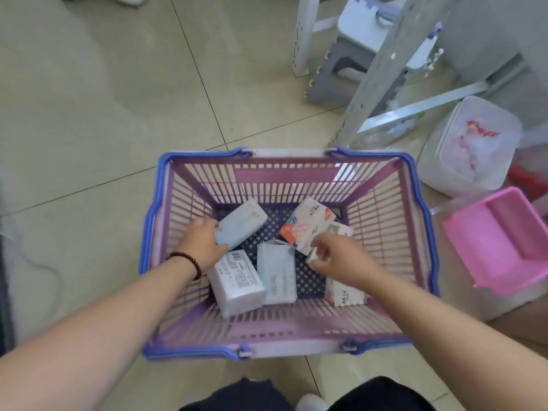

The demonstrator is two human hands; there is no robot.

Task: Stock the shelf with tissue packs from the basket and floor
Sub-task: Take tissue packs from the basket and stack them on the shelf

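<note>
A purple shopping basket [284,185] with blue handles is sitting on the tiled floor [103,99], and both of the person's bare arms are reaching down into it.

The left hand [203,241], with a dark beaded bracelet [189,262] on its wrist, is gripping the near end of a pale blue tissue pack [241,222] that is lying at the basket's far left; the fingers are curling around that end, thumb on one side, the others tucked under it.

The right hand [341,259] is hovering at the basket's right side, its fingers loosely bent and a little apart, the tips pinching the near corner of a white tissue pack with an orange pattern [308,225]. How firm that pinch is, I cannot tell, as the hand is blurring.

Three more packs are resting on the basket's bottom: a white pack with printed labels [237,281] at the near left, a light blue pack [275,274] just beside it in the middle, and a white pack [341,293] partly hidden under the right forearm.

Beyond the basket's far right corner, the grey metal shelf upright [382,69] is rising from the floor. To the basket's right, a pink plastic tray [501,241] and a clear lidded container [474,143] are sitting on the floor.
</note>
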